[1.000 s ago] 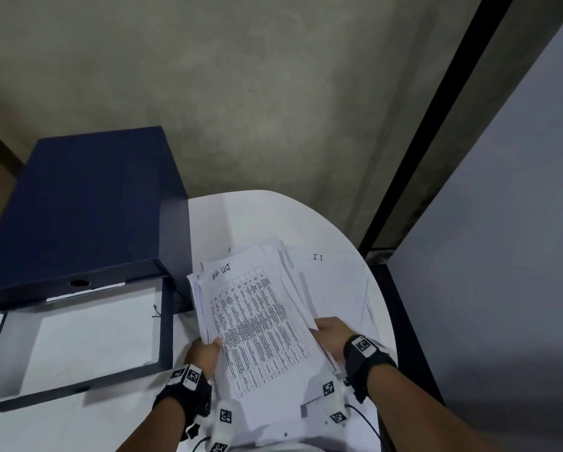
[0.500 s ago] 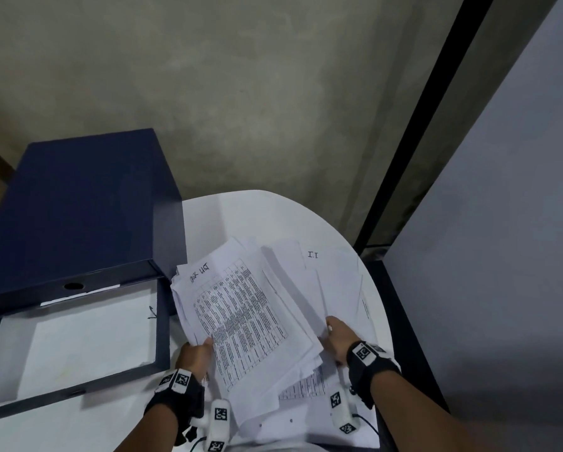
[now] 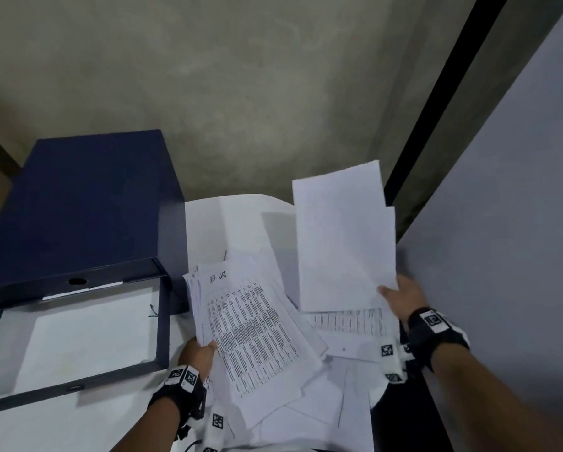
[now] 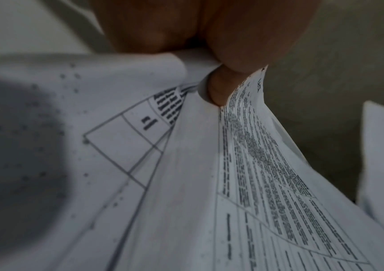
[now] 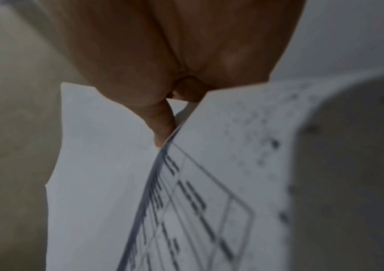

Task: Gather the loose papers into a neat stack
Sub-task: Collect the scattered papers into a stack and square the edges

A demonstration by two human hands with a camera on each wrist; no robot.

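Observation:
My left hand [image 3: 199,351] grips the left edge of a thick bundle of printed sheets [image 3: 252,334], thumb on top, slightly lifted above the white table [image 3: 205,223]. In the left wrist view the thumb [image 4: 219,89] pinches the printed sheets [image 4: 256,165]. My right hand [image 3: 400,296] pinches the lower right corner of two blank-backed sheets [image 3: 342,243] held up nearly upright over the table's right side. The right wrist view shows the thumb [image 5: 163,126] against those sheets [image 5: 98,146]. More loose papers [image 3: 348,324] lie spread beneath both hands.
A dark blue box file [image 3: 77,210] stands at the left, its open lid [image 3: 74,334] lying flat in front with a white sheet inside. A grey panel [image 3: 502,256] rises close on the right. A concrete wall [image 3: 241,93] stands behind the rounded table edge.
My right hand has lifted two sheets off the table and raised them upright at the right. The left hand has kept its hold on the printed bundle, which shifted left.

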